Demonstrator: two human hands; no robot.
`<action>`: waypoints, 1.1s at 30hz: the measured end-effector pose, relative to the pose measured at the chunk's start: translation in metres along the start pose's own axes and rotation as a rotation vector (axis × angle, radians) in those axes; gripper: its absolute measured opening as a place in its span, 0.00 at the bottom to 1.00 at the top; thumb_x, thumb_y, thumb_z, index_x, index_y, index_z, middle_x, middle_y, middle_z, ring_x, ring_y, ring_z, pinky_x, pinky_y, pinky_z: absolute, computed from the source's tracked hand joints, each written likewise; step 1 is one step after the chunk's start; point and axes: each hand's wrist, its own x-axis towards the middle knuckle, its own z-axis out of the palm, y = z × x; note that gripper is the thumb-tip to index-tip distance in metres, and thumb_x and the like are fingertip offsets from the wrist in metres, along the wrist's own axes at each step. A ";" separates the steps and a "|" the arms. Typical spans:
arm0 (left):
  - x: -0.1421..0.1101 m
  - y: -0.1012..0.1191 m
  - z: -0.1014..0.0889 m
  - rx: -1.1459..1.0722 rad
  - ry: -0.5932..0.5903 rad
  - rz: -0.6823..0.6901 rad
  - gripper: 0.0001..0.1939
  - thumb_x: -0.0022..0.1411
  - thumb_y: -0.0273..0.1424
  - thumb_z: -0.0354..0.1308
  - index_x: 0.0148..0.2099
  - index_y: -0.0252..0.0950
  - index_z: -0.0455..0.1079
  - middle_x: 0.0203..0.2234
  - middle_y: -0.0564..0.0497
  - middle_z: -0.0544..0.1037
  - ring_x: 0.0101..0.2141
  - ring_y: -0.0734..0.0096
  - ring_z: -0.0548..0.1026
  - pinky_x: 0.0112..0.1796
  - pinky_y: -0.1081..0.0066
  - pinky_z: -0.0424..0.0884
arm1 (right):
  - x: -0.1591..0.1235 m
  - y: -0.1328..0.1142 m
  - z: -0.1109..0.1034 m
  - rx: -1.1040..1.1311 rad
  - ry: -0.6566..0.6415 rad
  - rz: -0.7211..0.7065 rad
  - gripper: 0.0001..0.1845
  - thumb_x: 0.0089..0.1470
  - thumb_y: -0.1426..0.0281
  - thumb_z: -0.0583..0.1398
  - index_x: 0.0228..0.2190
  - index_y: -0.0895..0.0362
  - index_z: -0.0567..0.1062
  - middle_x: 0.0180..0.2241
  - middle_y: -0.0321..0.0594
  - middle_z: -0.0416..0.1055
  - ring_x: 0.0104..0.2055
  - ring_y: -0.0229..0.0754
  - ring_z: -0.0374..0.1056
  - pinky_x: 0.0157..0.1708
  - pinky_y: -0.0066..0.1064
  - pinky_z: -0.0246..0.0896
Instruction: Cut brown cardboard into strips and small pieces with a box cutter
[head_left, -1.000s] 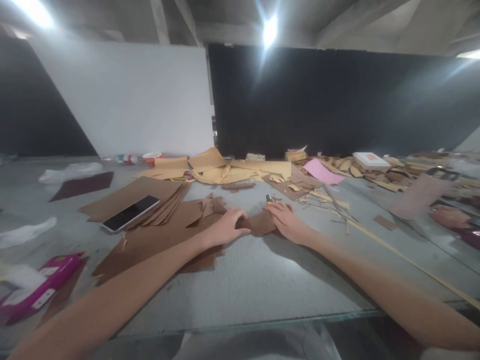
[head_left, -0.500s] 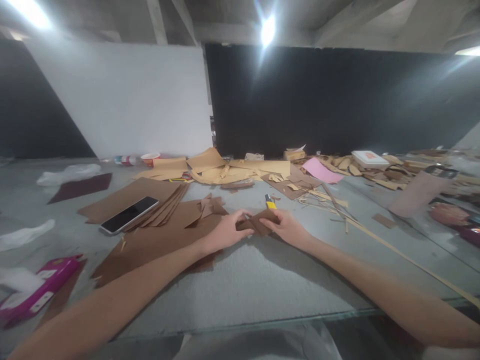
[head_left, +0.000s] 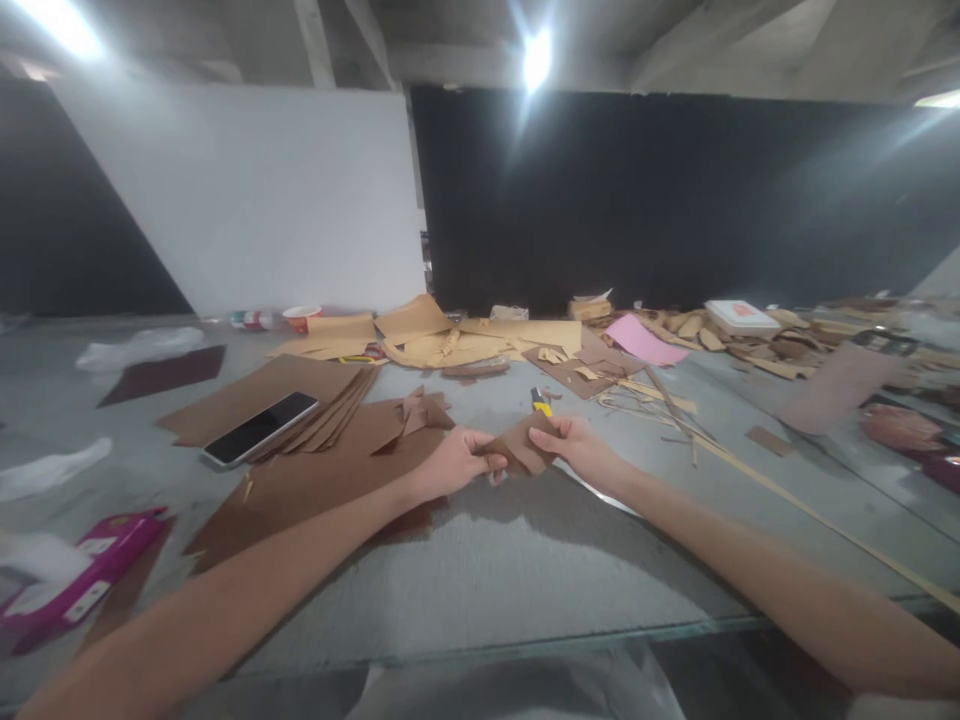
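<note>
Between my hands is a small piece of brown leather-like sheet (head_left: 526,446), lifted and tilted above the table. My left hand (head_left: 453,464) pinches its left end, thumb and fingers closed on it. The right edge is gripped by my right hand (head_left: 582,448), with the thumb on the near face. Just behind the piece lies a tool with a yellow and black handle (head_left: 541,402), partly hidden by it. A thin shiny strip (head_left: 600,491) shows beside my right wrist. Larger brown sheets (head_left: 315,490) lie under and beyond my left forearm.
A phone (head_left: 260,430) rests on stacked brown sheets at left. Farther left are a magenta object (head_left: 112,560) and white plastic. Tan offcuts (head_left: 480,340), a pink sheet (head_left: 645,341) and a white box (head_left: 742,318) line the back. Another person's hand (head_left: 900,428) is at far right.
My right hand has moved from lying over the brown piece to pinching its right edge. The piece is now raised and tilted, and the yellow handle and shiny strip have come into view.
</note>
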 end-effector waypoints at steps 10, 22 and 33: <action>-0.003 0.008 0.003 -0.012 -0.005 0.002 0.22 0.65 0.49 0.66 0.39 0.31 0.81 0.28 0.46 0.82 0.26 0.72 0.74 0.31 0.73 0.67 | 0.002 0.013 0.000 -0.189 0.182 -0.133 0.24 0.62 0.46 0.61 0.44 0.50 0.63 0.27 0.31 0.72 0.25 0.41 0.69 0.26 0.31 0.63; -0.001 0.006 0.006 -0.013 -0.008 -0.056 0.20 0.64 0.46 0.66 0.37 0.32 0.80 0.31 0.45 0.84 0.22 0.76 0.71 0.27 0.74 0.65 | 0.003 0.014 -0.007 -0.471 0.349 -0.164 0.20 0.63 0.48 0.59 0.32 0.52 0.68 0.27 0.35 0.75 0.28 0.42 0.68 0.29 0.32 0.60; 0.000 -0.002 0.005 -0.003 0.030 -0.068 0.20 0.65 0.46 0.66 0.40 0.30 0.79 0.31 0.45 0.84 0.23 0.76 0.71 0.28 0.75 0.66 | 0.002 0.013 -0.008 -0.563 0.443 -0.295 0.16 0.65 0.51 0.60 0.38 0.50 0.73 0.31 0.37 0.80 0.30 0.44 0.76 0.31 0.32 0.64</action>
